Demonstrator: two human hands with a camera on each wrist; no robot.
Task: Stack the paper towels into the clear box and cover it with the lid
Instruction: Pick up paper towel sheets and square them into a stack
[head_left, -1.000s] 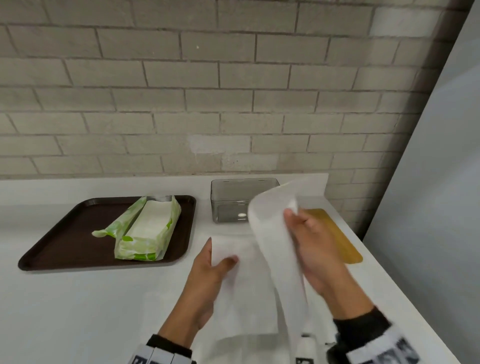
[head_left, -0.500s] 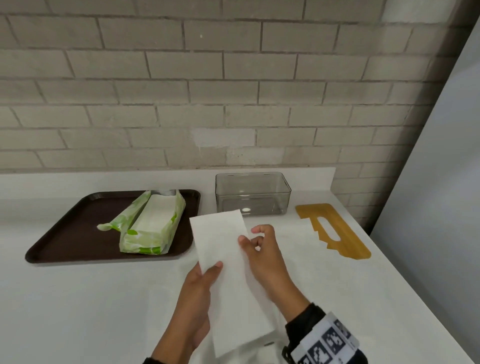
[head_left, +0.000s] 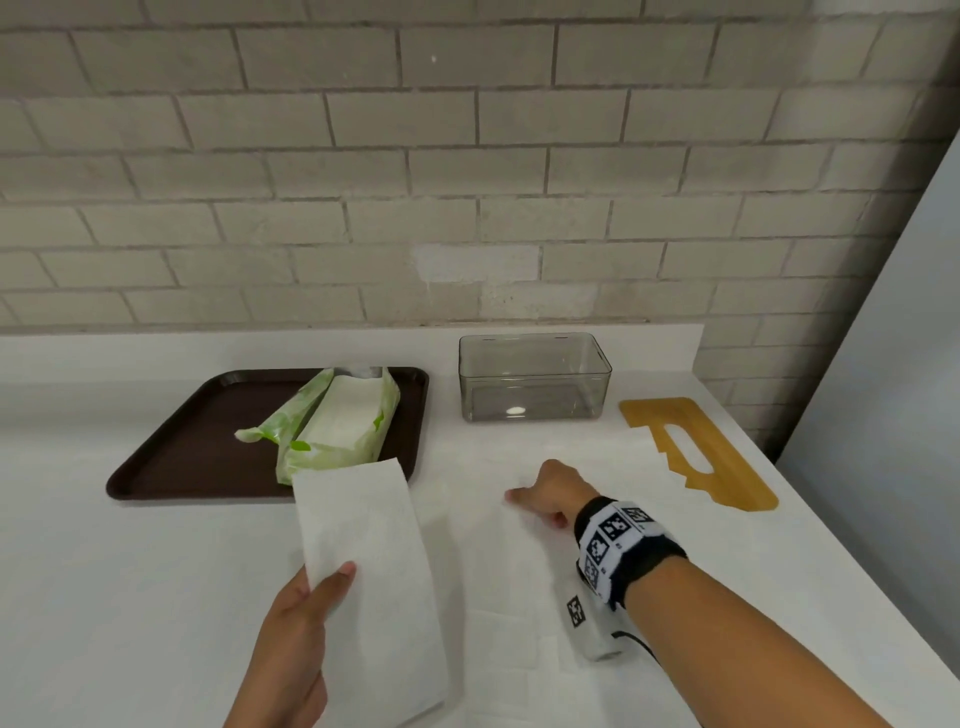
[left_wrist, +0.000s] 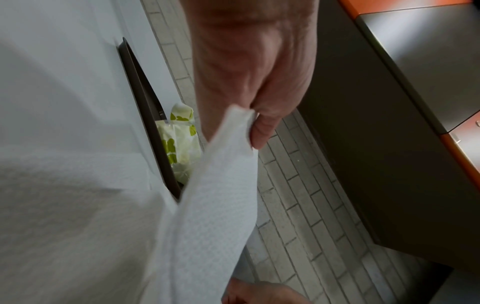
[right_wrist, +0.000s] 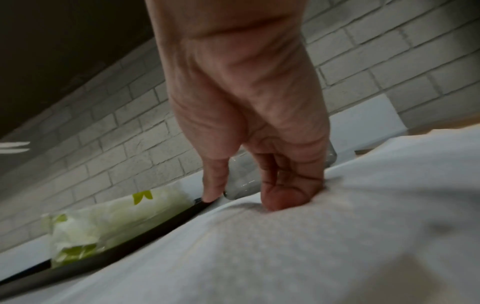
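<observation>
I see a white counter (head_left: 130, 597) against the brick wall. Lying on it: a dark brown tray (head_left: 171, 457) at left, a clear box (head_left: 535, 379) at the back (lid off), a wooden lid (head_left: 727, 467) flat near the right edge, and white paper towels (head_left: 498, 561) spread out in front, hard to separate from the surface.

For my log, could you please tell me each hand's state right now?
Left hand: pinches the folded white paper towel.
Right hand: fingers curled onto another white paper sheet; grip cannot be told.
</observation>
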